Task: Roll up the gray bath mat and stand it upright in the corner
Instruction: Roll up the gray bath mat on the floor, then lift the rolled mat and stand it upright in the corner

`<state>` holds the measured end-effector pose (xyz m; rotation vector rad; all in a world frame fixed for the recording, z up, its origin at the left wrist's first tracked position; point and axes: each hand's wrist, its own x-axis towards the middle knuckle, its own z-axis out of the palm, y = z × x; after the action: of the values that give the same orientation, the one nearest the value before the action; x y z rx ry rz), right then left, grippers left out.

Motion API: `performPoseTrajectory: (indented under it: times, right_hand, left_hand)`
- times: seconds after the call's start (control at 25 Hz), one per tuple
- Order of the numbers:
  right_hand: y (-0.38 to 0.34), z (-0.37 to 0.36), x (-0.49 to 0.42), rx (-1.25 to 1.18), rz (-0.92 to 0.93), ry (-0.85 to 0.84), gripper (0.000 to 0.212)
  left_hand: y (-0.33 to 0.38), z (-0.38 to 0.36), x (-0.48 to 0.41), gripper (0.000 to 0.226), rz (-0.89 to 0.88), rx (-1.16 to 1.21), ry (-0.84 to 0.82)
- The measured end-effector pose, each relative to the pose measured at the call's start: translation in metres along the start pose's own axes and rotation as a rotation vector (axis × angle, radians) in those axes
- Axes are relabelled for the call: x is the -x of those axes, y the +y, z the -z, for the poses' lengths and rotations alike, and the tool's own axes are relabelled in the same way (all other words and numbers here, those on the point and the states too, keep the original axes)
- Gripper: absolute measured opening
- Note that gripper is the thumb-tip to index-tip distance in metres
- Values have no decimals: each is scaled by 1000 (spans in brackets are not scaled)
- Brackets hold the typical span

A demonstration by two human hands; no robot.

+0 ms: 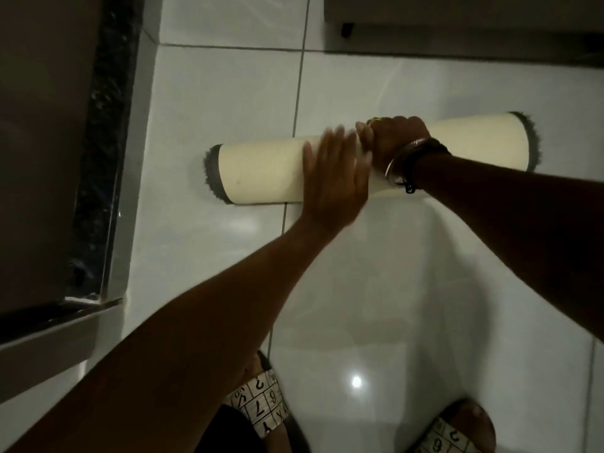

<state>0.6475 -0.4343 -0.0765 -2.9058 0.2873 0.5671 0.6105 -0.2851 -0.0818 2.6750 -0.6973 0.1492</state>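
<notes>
The bath mat (261, 173) lies rolled into a long tube on the white tiled floor, cream backing outward and gray pile showing at both ends. My left hand (333, 178) rests flat on the middle of the roll, fingers spread and blurred. My right hand (397, 142), with bracelets at the wrist, is clamped over the top of the roll just right of the left hand. The right end of the roll (490, 142) sticks out past my right wrist.
A dark speckled threshold strip and metal-edged frame (101, 165) run along the left. A cabinet base (457, 24) sits at the top right. My feet in patterned slippers (261, 407) stand at the bottom of the glossy floor (392, 289).
</notes>
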Motion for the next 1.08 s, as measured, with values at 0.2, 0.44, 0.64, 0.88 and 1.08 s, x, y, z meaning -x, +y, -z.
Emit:
performPoseTrajectory:
  times: [0.2, 0.44, 0.64, 0.88, 1.08]
  right_hand:
    - [-5, 23, -40, -67, -19, -441, 78]
    - [-13, 10, -38, -250, -9, -609, 101]
    - [-11, 17, -47, -390, -128, -726, 117]
    - [-34, 32, 3, -593, -234, -952, 75]
    - [-96, 90, 50, -758, -50, -991, 70]
  left_hand:
    - [-10, -6, 7, 45, 114, 195, -114]
    - [22, -5, 60, 76, 1168, 681, 167]
    - [5, -6, 38, 79, 1478, 1845, -172]
    - [2, 57, 61, 91, 1518, 1828, -147]
    - [-25, 151, 64, 104, 1374, 1696, -95]
